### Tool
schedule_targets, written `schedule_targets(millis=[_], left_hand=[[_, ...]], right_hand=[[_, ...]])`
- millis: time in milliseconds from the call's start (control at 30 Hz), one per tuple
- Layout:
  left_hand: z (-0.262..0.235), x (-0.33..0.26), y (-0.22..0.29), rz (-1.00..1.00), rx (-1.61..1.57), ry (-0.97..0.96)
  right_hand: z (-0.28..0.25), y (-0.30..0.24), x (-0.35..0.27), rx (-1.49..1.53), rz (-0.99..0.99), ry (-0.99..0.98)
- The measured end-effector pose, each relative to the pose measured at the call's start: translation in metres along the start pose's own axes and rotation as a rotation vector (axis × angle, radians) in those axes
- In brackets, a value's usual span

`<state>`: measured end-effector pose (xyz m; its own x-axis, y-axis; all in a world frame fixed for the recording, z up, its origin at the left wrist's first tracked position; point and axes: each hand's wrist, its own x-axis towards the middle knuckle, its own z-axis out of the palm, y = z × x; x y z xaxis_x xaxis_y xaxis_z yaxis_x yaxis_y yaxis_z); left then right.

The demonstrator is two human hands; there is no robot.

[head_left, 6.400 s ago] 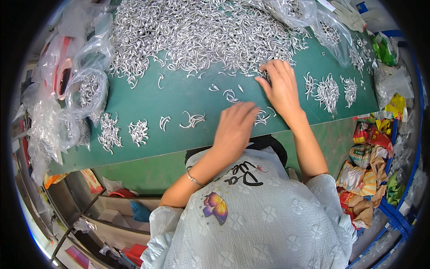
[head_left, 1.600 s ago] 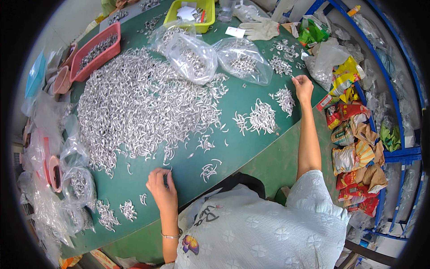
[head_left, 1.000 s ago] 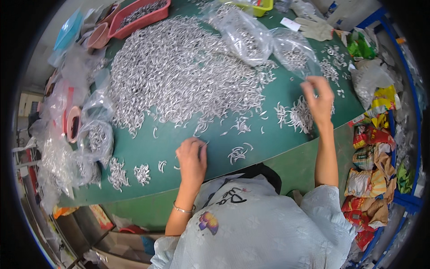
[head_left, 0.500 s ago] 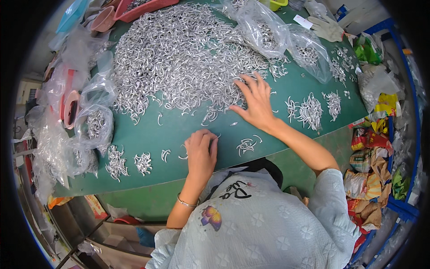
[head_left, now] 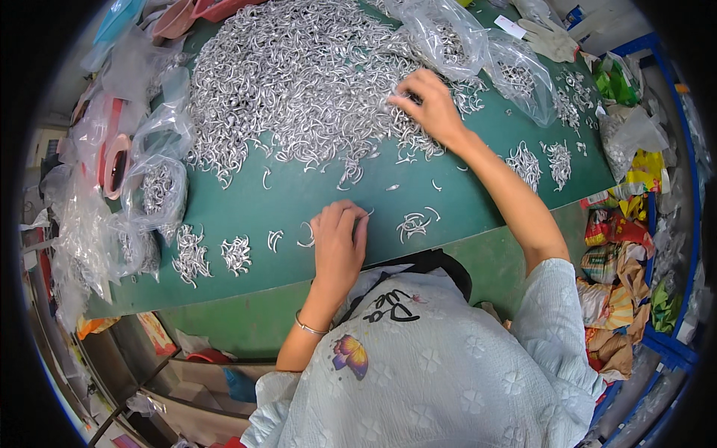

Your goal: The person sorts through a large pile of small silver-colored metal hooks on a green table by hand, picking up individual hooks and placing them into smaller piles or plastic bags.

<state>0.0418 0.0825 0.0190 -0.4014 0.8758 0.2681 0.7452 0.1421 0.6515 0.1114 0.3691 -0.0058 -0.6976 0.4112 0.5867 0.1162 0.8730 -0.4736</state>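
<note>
A wide heap of small, curved silvery metal pieces [head_left: 299, 97] covers the far part of the green table [head_left: 291, 205]. My right hand [head_left: 433, 108] is at the heap's right side, thumb and fingers curled toward each other on the pieces; what lies between them is hidden. Nearer to me, my left hand [head_left: 338, 237] rests low over the table with its fingers bent together. A curved piece [head_left: 305, 236] lies at its left side, and a bit of metal shows by its fingertips. Just to its right is a small loose group of pieces [head_left: 413, 225].
Small piles [head_left: 191, 256] line the near left edge, and others [head_left: 525, 164] lie on the right. Clear plastic bags [head_left: 157, 194] of pieces stand at the left, with more bags [head_left: 519, 75] at the far right. A glove [head_left: 551, 39] lies behind them. Blue shelving [head_left: 676, 347] stands right.
My right hand has gone from spread fingers at the heap's near edge to curled fingers farther into it. The left hand stays nearly in place. The whole view has shifted slightly.
</note>
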Motion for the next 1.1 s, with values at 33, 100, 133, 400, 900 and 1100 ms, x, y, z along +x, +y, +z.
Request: schedule_targets(millis=[33,100,133,400,900,1100], left_hand=[[0.000,0.000,0.000,0.002,-0.004,0.001],[0.001,-0.002,-0.001,-0.006,-0.007,-0.004],[0.002,-0.002,-0.002,-0.009,-0.008,-0.007],[0.011,-0.001,-0.004,0.006,-0.021,-0.002],[0.014,0.006,-0.006,-0.017,-0.017,0.001],[0.014,0.008,-0.007,-0.025,-0.007,0.001]], right_hand=[[-0.005,0.002,0.001,0.048,0.140,-0.040],[-0.012,-0.006,0.004,0.125,0.269,-0.045],[-0.018,-0.010,0.004,0.128,0.311,-0.047],[-0.045,-0.076,-0.052,-0.001,0.172,-0.291],[-0.032,-0.074,-0.069,0.196,0.362,-0.021],[-0.061,-0.064,-0.056,1.439,0.996,0.178]])
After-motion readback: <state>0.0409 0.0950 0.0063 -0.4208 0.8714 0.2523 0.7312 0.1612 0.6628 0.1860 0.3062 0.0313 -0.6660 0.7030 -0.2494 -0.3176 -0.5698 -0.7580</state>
